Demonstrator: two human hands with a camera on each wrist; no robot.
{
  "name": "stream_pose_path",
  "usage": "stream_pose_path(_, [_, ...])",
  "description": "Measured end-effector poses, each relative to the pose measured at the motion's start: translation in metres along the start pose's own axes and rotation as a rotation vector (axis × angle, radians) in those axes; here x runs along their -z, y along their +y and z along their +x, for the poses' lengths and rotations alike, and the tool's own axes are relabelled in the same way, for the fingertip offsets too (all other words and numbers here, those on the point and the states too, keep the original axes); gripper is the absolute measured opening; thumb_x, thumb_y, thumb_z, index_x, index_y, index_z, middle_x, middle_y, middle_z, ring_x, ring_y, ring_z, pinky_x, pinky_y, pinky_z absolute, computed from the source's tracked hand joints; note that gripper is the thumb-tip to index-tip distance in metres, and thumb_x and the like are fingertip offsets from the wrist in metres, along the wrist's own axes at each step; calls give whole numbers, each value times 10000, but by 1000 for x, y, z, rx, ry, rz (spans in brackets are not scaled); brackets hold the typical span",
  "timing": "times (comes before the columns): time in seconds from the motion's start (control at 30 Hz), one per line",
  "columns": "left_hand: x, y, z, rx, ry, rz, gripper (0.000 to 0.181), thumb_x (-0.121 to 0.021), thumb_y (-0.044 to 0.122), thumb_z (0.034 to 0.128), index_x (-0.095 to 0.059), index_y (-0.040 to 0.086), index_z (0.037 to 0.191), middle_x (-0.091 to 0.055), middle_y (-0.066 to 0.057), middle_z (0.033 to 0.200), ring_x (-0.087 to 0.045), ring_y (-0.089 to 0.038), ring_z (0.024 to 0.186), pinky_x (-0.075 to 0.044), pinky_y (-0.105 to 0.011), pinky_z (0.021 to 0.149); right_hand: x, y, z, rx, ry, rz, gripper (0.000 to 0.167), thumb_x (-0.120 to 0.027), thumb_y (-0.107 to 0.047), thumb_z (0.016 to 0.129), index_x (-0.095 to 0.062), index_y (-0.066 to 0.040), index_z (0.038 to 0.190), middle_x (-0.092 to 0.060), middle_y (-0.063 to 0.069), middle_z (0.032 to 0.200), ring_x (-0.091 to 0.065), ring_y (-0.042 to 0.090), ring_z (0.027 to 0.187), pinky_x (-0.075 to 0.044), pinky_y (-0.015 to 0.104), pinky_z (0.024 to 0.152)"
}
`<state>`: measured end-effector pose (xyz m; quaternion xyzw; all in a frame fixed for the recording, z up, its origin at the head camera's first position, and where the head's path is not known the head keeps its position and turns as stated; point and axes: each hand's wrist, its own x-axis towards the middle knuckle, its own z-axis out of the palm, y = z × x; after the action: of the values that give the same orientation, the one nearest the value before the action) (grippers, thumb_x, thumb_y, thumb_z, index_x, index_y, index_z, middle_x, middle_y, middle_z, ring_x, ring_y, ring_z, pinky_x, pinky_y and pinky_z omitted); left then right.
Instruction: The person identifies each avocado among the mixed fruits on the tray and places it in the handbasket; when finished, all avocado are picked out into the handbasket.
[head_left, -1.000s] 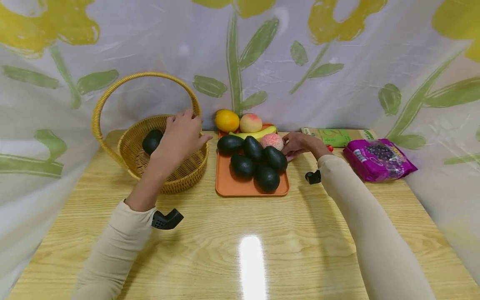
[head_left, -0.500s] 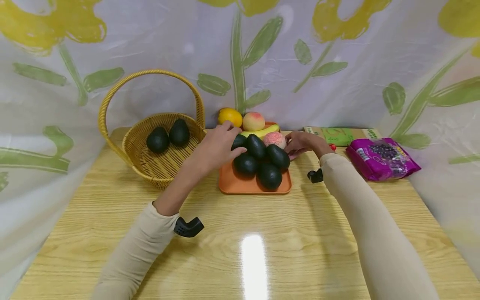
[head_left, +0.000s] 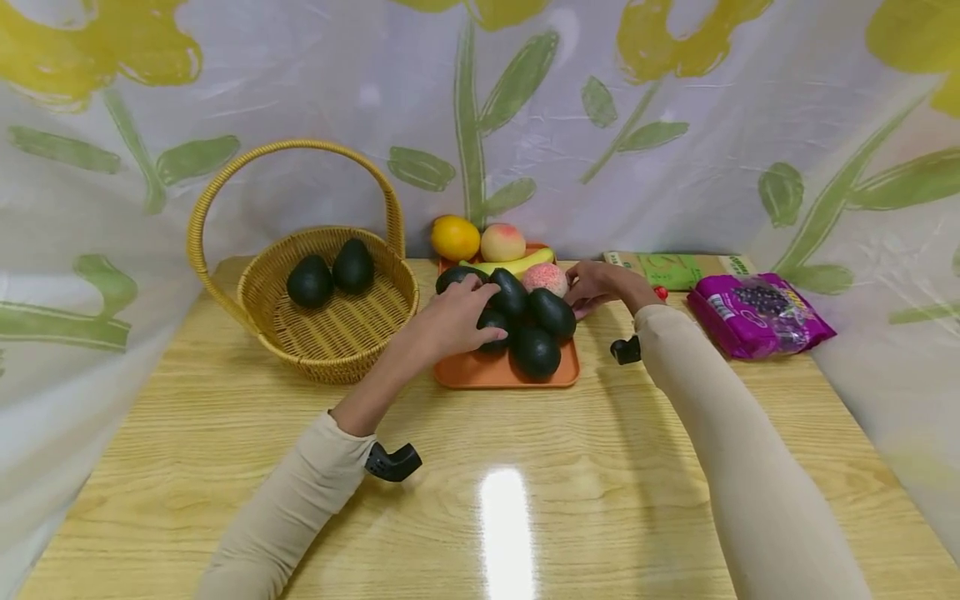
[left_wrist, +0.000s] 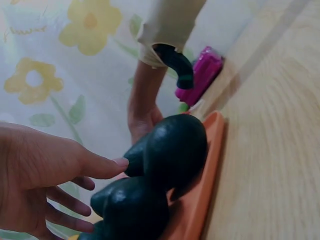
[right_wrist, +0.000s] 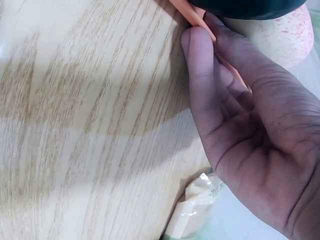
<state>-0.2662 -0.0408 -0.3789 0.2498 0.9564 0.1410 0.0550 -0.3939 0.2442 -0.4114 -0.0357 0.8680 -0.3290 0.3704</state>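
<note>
Several dark green avocados lie on an orange tray, with a pink peach and a banana behind them. My left hand hovers over the left avocados, fingers spread and relaxed; in the left wrist view the hand has its thumb beside the avocados, holding nothing. At the tray's right edge is my right hand; in the right wrist view the hand pinches the tray rim between thumb and fingers. Two avocados lie in the wicker basket.
The basket's tall handle arches up at the left. An orange-yellow fruit and another peach stand at the tray's back. A purple package and a green-brown packet lie to the right, before a flowered curtain.
My left hand has let go of an avocado in the basket and moved right to above the tray. My right hand has stayed at the tray's edge.
</note>
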Motion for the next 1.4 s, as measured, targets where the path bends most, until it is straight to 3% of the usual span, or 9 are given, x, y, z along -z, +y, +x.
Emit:
stream_pose_path(0.3, [-12, -7, 1, -22, -28, -6, 704, -750, 439, 958, -496, 173, 1557, -477, -207, 1518, -516, -432, 1362, -455, -624, 1152, 0, -3, 3, -17, -9, -4, 373, -701, -134, 989, -513, -21, 1290, -647, 0, 889, -643, 54, 712, -586, 190, 695])
stream_pose_path(0.43, [-13, -12, 6, -75, -47, 8, 694, -763, 432, 949, -519, 158, 1538, -481, -207, 1502, -518, -426, 1360, -464, -601, 1152, 0, -2, 3, -18, -15, 0, 369, -694, -124, 994, -511, -15, 1296, -647, 1, 898, -645, 58, 724, -588, 192, 704])
stream_pose_path(0.67, [-8, -19, 16, -178, -104, 28, 700, -790, 404, 932, -530, 151, 1531, -499, -200, 1493, -545, -393, 1344, -463, -542, 1172, -1, 0, 1, -15, -17, 1, 342, -698, -121, 994, -528, -16, 1272, -657, -3, 889, -647, 54, 725, -584, 190, 702])
stream_pose_path(0.97, [5, -28, 22, -238, -216, 62, 701, -837, 364, 895, -560, 156, 1505, -502, -199, 1512, -545, -361, 1357, -444, -524, 1193, -4, -5, 8, 10, -27, -1, 364, -715, -125, 982, -532, -14, 1276, -659, 4, 902, -646, 59, 734, -583, 193, 704])
stream_pose_path(1.13, [4, -27, 24, -295, -265, 108, 729, -863, 349, 870, -560, 144, 1500, -541, -188, 1434, -559, -334, 1288, -467, -477, 1166, -2, -3, 4, -6, -25, -7, 407, -708, -113, 983, -512, 3, 1320, -661, 3, 904, -650, 56, 735, -587, 193, 707])
stream_pose_path(1.4, [0, -23, 27, -284, -272, 138, 740, -872, 307, 865, -540, 144, 1506, -545, -185, 1454, -569, -338, 1325, -474, -480, 1167, 1, -1, 3, -22, -10, 8, 381, -707, -91, 981, -516, -1, 1297, -641, 14, 896, -645, 56, 723, -593, 187, 693])
